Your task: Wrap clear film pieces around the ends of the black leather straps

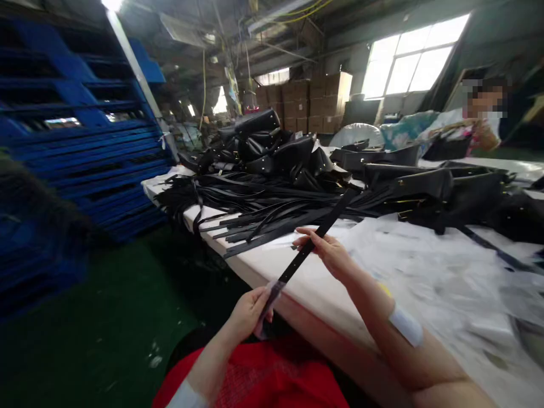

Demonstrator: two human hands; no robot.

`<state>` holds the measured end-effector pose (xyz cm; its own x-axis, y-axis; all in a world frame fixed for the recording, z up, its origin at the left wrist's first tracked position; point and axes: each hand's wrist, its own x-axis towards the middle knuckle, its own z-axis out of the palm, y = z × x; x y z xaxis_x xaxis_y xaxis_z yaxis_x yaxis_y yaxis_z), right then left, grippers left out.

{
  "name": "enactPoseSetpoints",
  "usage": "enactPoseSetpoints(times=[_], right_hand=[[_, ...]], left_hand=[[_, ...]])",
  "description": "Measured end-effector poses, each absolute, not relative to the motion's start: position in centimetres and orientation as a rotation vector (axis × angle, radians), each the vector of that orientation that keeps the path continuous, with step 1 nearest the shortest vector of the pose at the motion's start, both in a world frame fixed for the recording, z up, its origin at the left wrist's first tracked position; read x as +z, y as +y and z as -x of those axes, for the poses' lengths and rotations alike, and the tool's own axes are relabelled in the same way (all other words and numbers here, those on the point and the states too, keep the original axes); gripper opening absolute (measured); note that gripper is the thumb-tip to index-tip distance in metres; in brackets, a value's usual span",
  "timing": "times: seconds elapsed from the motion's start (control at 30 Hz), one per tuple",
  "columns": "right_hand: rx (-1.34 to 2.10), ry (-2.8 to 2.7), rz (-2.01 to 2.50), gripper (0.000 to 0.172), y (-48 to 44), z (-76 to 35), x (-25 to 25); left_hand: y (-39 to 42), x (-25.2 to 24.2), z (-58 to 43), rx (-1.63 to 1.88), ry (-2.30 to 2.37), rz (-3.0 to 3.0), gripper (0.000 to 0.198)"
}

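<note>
A strap slants from the left hand, in front of the table's near edge, up through the right hand above the tabletop. Its far end reaches the heap of straps lying on the table behind both hands. Behind that heap sit piled bags, with stacked cartons farther back. Stacked pallets stand left of the table, loose wrappers lie on it to the right, and another person is at its far right.

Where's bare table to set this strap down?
A bare strip runs along the table's near edge, between the strap pile and your left hand holding the strap. Right of your right hand lie plastic wrappers; behind them bags crowd the top.
</note>
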<state>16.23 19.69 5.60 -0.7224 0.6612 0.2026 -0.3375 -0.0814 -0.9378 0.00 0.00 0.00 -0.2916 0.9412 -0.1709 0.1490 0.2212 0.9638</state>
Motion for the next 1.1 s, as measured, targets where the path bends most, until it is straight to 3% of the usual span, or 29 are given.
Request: enactPoseSetpoints(times=[0.43, 0.63, 0.87, 1.1], right_hand=[[1.794, -2.111, 0.212, 0.048, 16.3, -15.2, 4.1], [1.746, -2.012, 0.272, 0.046, 16.8, -15.5, 4.4], [2.045, -1.966, 0.277, 0.043, 15.1, -14.8, 3.9], [1.892, -1.692, 0.156, 0.044, 15.5, -19.3, 9.9]], left_hand=[[1.6, 3.0, -1.3, 1.263, 1.522, -1.097, 0.048], [1.0, 2.5, -1.5, 1.259, 1.505, -1.062, 0.047], [0.9, 2.7, -1.8, 1.301, 1.495, -1.016, 0.049], [1.6, 4.0, -1.1, 0.897, 1.558, -1.239, 0.042]])
